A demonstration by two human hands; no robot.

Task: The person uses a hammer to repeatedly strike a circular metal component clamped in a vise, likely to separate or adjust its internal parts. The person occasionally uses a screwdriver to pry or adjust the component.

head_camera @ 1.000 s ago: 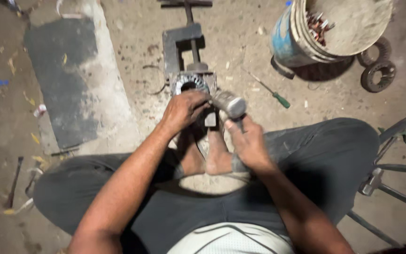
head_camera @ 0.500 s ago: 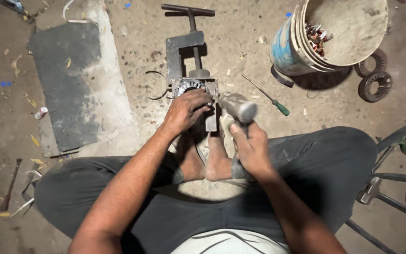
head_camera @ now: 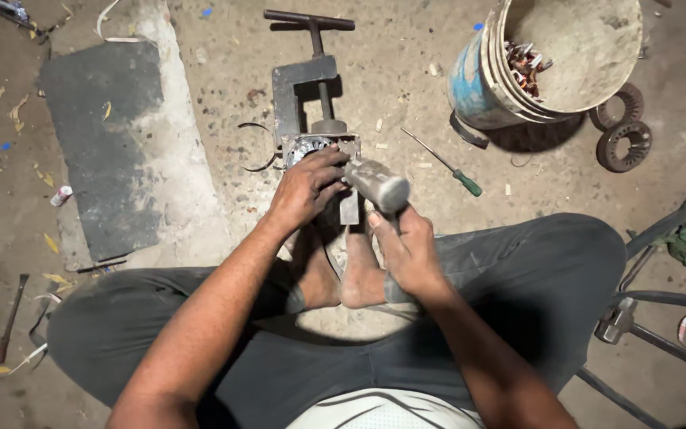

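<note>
I sit cross-legged on a dirt floor with my bare feet against a metal screw clamp. The clamp holds a round motor part with windings inside. My left hand rests on top of that part, fingers curled over its rim. My right hand is closed around the handle of a hammer, whose grey metal head is raised just right of the clamped part, near my left fingers.
A green-handled screwdriver lies right of the clamp. A tilted bucket with copper scraps stands at the back right, two metal rings beside it. A dark mat lies left; hand tools at the far left.
The hammer head has shifted slightly right and stayed raised beside the clamped part. My left hand has kept its hold on the part.
</note>
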